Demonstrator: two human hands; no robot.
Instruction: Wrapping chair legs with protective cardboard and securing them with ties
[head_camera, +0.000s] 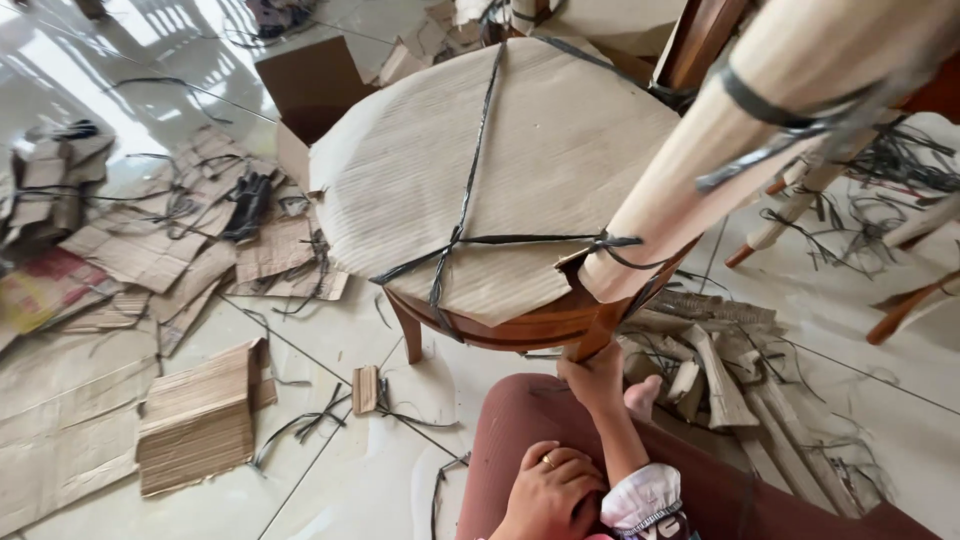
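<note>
Brown wooden chair (520, 325) wrapped in corrugated cardboard, tipped on the white tiled floor (400, 480).
Black straps still bind seat and leg; torn cardboard scraps (190, 420) lie around. Right hand (592, 375) grips its frame edge; left hand (550, 490) rests, loosely curled and empty, on the knee.

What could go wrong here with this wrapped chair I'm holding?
The chair looks tilted and only your right hand steadies a leg, so it may tip toward you. The tight black straps could snap back if cut. Loose strap ends and cardboard scraps on the glossy floor could trip you.
</note>
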